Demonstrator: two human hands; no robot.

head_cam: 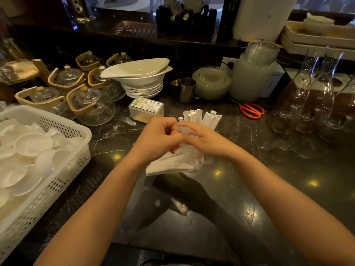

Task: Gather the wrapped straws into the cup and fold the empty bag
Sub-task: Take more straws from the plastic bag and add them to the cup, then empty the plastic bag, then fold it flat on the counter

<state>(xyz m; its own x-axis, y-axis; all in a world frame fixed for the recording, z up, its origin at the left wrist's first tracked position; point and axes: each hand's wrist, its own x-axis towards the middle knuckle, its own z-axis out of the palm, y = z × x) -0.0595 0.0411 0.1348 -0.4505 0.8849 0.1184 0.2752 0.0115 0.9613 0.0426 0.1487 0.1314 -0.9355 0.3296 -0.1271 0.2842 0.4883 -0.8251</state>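
Hands meet over the dark counter: the left hand and the right hand are pressed together, fingers closed on the neck of a clear plastic bag whose lower part hangs toward the person, white and bunched. From this view I cannot tell whether wrapped straws remain inside it or only creased film. Just beyond the knuckles a fan of wrapped straws stands upright; the cup holding them is hidden behind the hands.

Judging by this, the bag is being emptied or readied for folding. To do it well, shake any last straws out toward the cup first, then lay the bag flat on the bare counter nearby, press the air out, and crease it evenly. Keep the elbows clear of the white basket on the left and the glass carafes on the right.
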